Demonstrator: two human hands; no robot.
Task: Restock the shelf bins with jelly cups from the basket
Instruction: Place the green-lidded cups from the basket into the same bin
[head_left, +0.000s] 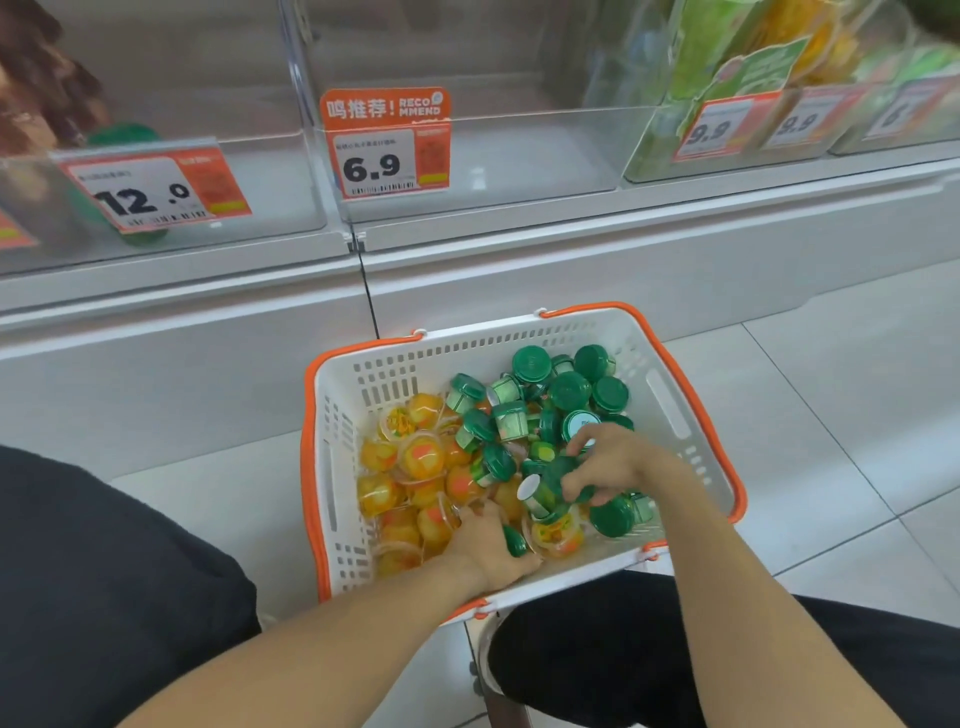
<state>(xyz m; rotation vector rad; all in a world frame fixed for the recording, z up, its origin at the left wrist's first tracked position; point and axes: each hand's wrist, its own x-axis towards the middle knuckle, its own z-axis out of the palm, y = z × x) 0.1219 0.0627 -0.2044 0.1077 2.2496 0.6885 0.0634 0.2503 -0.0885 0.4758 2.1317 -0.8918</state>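
Observation:
A white basket with orange handles (670, 384) stands on the floor below the shelf. It holds several orange jelly cups (421, 457) on its left side and several green-lidded cups (569, 389) on its right. My left hand (493, 545) reaches into the near part of the basket, and its fingers curl round a green-lidded cup. My right hand (613, 460) is in the pile on the right and grips green-lidded cups. Above, a clear shelf bin (519, 166) with a 6.9 price tag (387, 156) shows no cups inside.
A second clear bin (270, 171) at the left carries a 12.0 tag, with a green-lidded cup (124, 137) behind it. Bins at the right hold green and yellow packs with 9.9 tags (714, 130). My dark-trousered knees flank the basket on the tiled floor (831, 395).

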